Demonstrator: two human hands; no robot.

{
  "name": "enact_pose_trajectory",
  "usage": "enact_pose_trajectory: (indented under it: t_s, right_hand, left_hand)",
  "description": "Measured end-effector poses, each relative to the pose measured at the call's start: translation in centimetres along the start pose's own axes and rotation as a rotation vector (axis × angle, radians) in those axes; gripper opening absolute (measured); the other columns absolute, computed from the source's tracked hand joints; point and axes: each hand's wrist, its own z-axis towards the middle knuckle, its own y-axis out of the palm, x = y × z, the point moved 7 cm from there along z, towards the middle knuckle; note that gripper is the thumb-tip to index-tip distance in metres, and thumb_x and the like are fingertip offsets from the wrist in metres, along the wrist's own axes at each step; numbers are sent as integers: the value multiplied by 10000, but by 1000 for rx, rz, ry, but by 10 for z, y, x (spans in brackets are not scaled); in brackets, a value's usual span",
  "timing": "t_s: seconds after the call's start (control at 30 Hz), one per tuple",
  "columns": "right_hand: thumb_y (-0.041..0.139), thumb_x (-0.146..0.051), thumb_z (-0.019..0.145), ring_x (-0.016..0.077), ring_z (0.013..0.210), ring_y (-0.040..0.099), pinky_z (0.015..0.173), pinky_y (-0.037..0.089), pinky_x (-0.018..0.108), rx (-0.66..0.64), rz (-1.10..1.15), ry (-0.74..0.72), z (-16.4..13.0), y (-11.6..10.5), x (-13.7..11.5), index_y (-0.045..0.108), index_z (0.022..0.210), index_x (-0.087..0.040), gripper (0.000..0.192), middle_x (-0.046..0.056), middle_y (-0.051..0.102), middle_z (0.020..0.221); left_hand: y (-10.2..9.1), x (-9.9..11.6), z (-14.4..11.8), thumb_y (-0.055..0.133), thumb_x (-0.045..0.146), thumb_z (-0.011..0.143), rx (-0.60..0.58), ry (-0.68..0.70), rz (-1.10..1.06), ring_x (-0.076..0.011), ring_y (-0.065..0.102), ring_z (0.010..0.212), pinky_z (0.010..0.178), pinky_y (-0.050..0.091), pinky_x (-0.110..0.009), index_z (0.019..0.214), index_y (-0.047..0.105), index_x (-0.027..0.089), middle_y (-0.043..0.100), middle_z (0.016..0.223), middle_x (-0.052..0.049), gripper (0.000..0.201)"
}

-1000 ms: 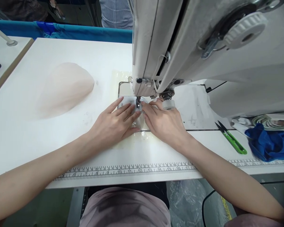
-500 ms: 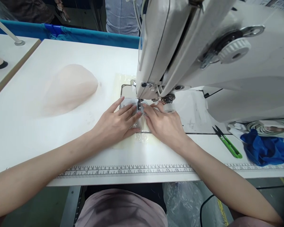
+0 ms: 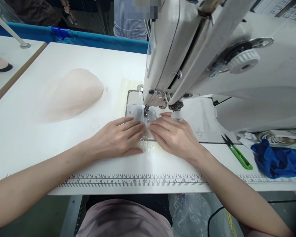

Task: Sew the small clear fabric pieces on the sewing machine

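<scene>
**Both hands flat on clear film at the needle**

My left hand (image 3: 118,138) lies palm down on the white sewing table (image 3: 39,141), fingers stretched out and close together, pressing a small piece of clear, glossy film (image 3: 146,142) against the surface. My right hand (image 3: 176,136) lies flat the same way just beside it, fingers pointing in toward the left hand's fingertips, so the two nearly meet over the film. Neither hand grips anything; both are spread and only press down.

The film sits near the middle of the table, just on my side of the metal needle plate (image 3: 138,112), and the presser foot (image 3: 146,112) of the sewing machine (image 3: 212,56) stands just beyond my fingertips. I cannot tell whether the film's far edge reaches under the foot.

A printed ruler (image 3: 138,180) runs along the table's near edge. Toward the left side lies a mound of pale peach fabric (image 3: 72,93). Near the right edge are green-handled thread snips (image 3: 238,153) and, beyond them, a crumpled blue cloth (image 3: 277,161). A blue barrier (image 3: 93,38) lines the far edge, with a person in a striped shirt (image 3: 129,23) behind it.
</scene>
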Motion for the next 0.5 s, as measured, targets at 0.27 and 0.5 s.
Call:
enact_pose_trajectory:
  t_s: [0.27,0.5]
  right_hand:
    - [574,-280,943,181,893,645,829,452,350,-35,-67,-24,0,-1,-7,682,1017,-167,173,29,742,1039]
    - [554,-102,929,152,884,665,835,515,324,66,-73,-117,-2,-3,-17,715,878,-187,189,-3,755,885]
  left_hand:
    - [0,-6,4,558,220,949,47,-171,-34,-223,724,985,778,625,-327,1039,671,76,748,1088,-116,204]
    - [6,4,-2,480,117,954,-77,-94,73,-241,677,1117,917,598,-347,1179,648,36,695,1201,-145,292]
